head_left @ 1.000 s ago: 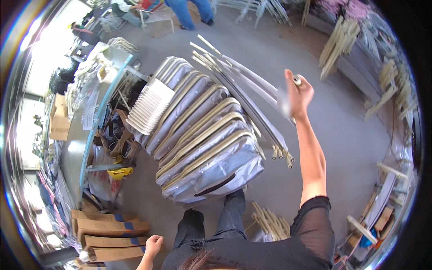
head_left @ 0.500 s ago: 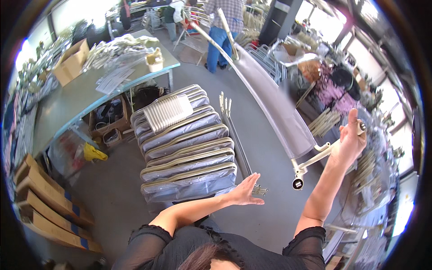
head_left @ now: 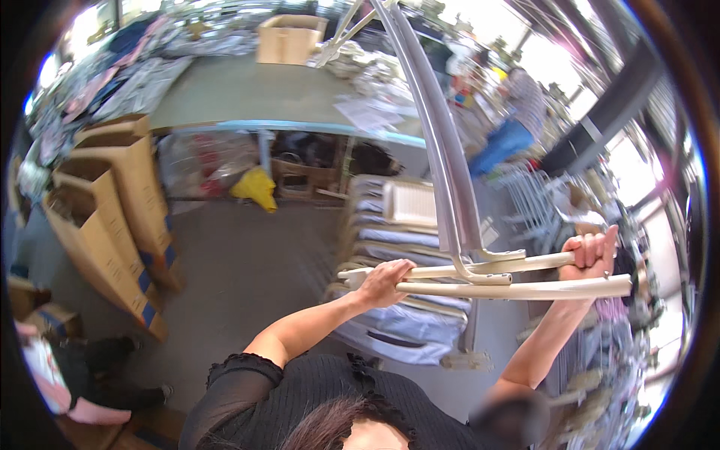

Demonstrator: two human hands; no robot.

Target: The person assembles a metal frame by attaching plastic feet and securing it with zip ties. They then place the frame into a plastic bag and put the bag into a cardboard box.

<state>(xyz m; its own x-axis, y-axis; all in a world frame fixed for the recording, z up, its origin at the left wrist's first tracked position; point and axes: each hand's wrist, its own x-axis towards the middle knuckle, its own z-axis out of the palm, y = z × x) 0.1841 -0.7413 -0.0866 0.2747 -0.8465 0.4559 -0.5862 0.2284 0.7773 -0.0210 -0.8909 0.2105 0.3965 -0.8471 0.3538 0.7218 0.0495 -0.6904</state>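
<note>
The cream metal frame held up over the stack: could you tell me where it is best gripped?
Probably by its two horizontal cream tubes, one hand near each end from below, as the left hand and right hand do; the long grey part rises from the middle.

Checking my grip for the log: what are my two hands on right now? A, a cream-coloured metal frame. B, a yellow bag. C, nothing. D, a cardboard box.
A: the left hand and right hand both grasp the cream-coloured metal frame at opposite ends.
</note>
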